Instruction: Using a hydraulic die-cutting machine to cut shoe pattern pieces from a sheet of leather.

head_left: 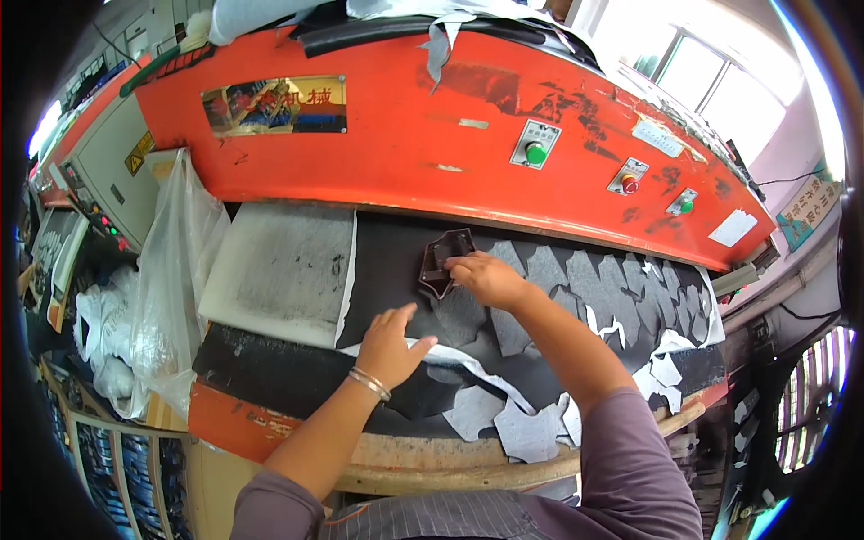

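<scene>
My right hand [490, 279] grips the inner part of a dark, metal-looking cutting die [434, 275], an open frame with an angular outline. The die stands on a black sheet [382, 261] spread over the machine bed. To its right, several grey cut pieces [580, 274] lie in overlapping rows on the sheet. Nearer to me, my left hand [387, 346] has its fingers spread, by a white edge strip [468, 362] of the sheet. That hand holds nothing, and a bracelet circles its wrist. Whether its fingertips touch the sheet, I cannot tell.
An orange press beam [387, 162] spans the back, with green buttons [536, 153] and a red button [629, 184]. A worn whitish board [279, 270] lies left. Loose pale pieces [472, 411] lie along the near edge. Clear plastic bags [171, 288] hang at left.
</scene>
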The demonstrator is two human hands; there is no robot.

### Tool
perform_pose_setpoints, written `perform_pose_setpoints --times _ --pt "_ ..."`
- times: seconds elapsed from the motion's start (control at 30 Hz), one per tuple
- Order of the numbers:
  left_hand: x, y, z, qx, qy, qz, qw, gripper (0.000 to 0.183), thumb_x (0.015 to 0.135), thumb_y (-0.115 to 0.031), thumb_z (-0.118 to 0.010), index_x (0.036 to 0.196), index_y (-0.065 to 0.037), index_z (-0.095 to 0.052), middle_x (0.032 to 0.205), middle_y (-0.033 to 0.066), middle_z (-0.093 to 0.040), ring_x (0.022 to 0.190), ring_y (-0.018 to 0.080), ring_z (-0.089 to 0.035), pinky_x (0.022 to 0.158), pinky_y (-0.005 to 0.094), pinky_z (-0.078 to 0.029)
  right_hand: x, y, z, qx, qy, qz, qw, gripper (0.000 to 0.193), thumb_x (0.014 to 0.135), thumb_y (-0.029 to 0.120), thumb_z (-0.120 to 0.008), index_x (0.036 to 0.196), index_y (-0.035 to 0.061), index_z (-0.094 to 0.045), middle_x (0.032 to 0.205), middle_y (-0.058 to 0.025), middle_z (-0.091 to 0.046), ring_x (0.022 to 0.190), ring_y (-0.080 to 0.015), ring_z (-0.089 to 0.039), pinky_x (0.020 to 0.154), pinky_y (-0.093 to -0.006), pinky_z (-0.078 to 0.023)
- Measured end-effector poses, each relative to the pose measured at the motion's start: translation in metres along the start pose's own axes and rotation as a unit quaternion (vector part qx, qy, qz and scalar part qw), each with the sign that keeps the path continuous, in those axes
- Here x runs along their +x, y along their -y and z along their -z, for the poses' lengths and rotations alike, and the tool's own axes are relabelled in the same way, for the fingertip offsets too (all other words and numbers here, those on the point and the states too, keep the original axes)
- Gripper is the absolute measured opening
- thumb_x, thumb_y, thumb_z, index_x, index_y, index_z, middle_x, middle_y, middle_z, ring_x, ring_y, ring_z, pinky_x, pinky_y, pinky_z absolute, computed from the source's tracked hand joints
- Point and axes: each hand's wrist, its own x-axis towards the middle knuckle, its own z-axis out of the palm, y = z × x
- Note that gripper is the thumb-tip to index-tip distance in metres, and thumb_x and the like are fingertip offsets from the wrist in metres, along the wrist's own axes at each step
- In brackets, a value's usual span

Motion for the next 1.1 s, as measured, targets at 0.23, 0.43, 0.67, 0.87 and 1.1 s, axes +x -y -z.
perform_pose_setpoints --times 0.23,0.43,0.67,0.87,1.1 --pt "0.087 0.020 -0.035 0.151 -0.119 0.001 0.981 0.096 0.073 -0.042 -0.076 0.143 0.002 -0.029 0.136 0.0233 -0.048 0.131 0.0333 -0.041 0.109 0.0461 -0.027 0.004 -0.022 -0.032 -0.055 -0.153 -0.048 0.986 0.031 0.080 0.020 -0.067 0.106 0.0038 -0.061 0.120 -0.0093 -0.061 0.109 -0.0327 -0.057 0.099 -0.0444 -0.040" --pt "0.115 0.019 -0.045 0.156 -0.156 -0.001 0.975 0.088 0.073 -0.039 -0.077 0.141 0.000 -0.037 0.134 0.0243 -0.050 0.130 0.0321 -0.044 0.110 0.0452 -0.027 -0.015 -0.013 -0.052 0.039 -0.199 -0.392 0.897 0.052 0.080 0.026 -0.071 0.125 0.0038 -0.056 0.119 -0.0193 -0.061 0.116 -0.0350 -0.054 0.101 -0.0448 -0.035" --pt "0.124 0.014 -0.054 0.168 -0.187 0.005 0.968 0.084 0.068 -0.042 -0.080 0.133 0.000 -0.048 0.122 0.0210 -0.061 0.128 0.0291 -0.047 0.110 0.0435 -0.029 -0.013 -0.022 -0.065 -0.023 -0.228 -0.410 0.883 0.035 0.084 0.019 -0.065 0.116 0.0045 -0.063 0.114 -0.0213 -0.064 0.105 -0.0349 -0.061 0.096 -0.0419 -0.041" --pt "0.124 0.014 -0.056 0.178 -0.181 0.009 0.967 0.084 0.072 -0.044 -0.077 0.136 0.001 -0.045 0.127 0.0222 -0.057 0.129 0.0294 -0.046 0.111 0.0435 -0.028 -0.009 -0.019 -0.062 -0.038 -0.237 -0.413 0.878 0.031 0.084 0.020 -0.065 0.112 0.0064 -0.064 0.111 -0.0226 -0.065 0.100 -0.0365 -0.063 0.095 -0.0414 -0.041" --pt "0.121 0.008 -0.058 0.165 -0.202 -0.012 0.965 0.084 0.073 -0.039 -0.077 0.138 0.001 -0.042 0.126 0.0251 -0.058 0.126 0.0306 -0.050 0.112 0.0453 -0.025 -0.013 -0.015 -0.049 -0.046 -0.237 -0.410 0.880 0.030 0.085 0.020 -0.063 0.112 0.0070 -0.063 0.112 -0.0227 -0.065 0.101 -0.0362 -0.062 0.096 -0.0415 -0.040"
